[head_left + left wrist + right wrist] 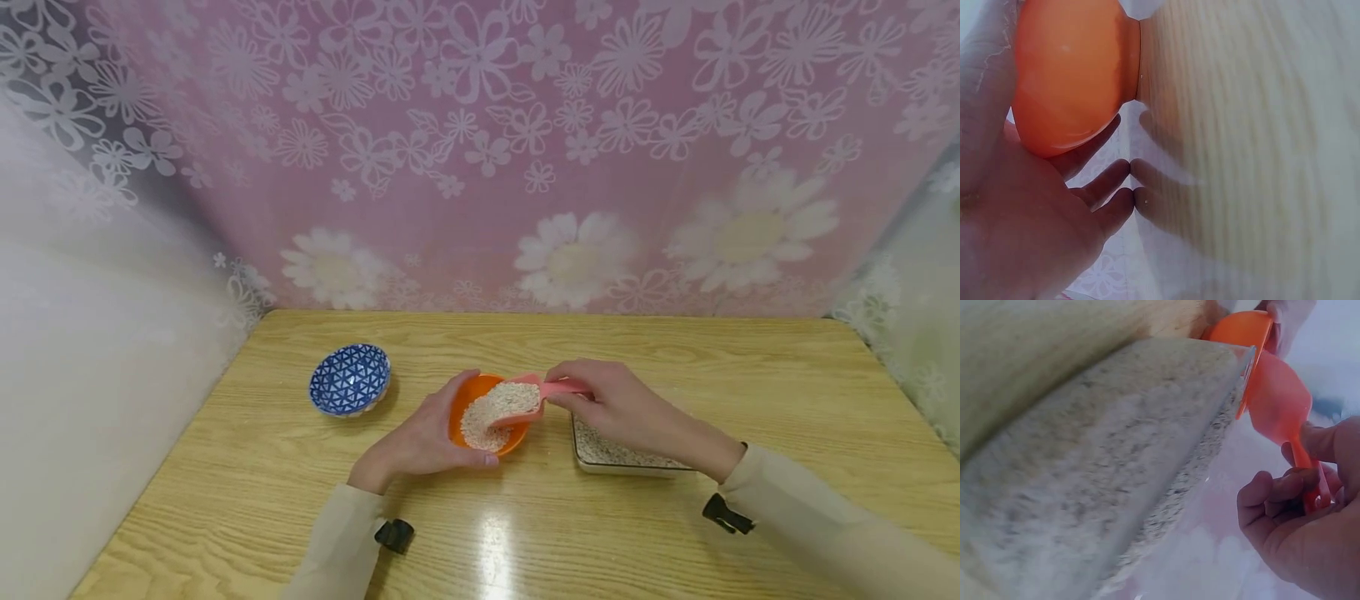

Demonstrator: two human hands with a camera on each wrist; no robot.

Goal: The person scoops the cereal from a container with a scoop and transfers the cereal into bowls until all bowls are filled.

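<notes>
My left hand (423, 435) holds an orange bowl (480, 387) from its left side, thumb and fingers curved round the wall. In the left wrist view the bowl's base (1130, 59) stands on the wooden table, with fingertips right at the tabletop. Pale oat flakes (480, 421) lie inside the bowl. My right hand (617, 404) grips the handle of a pink scoop (566, 387). The scoop, loaded with oats, is tilted over the bowl, its front edge down at the flakes. In the right wrist view fingers and thumb close round the scoop's handle (1300, 453).
A rectangular container (630, 469) of oats with a dark rim sits under my right forearm, partly hidden. A blue and white patterned bowl (350, 380) stands at the left of the wooden table (300, 500). Behind the table hangs a pink flowered curtain (450, 183).
</notes>
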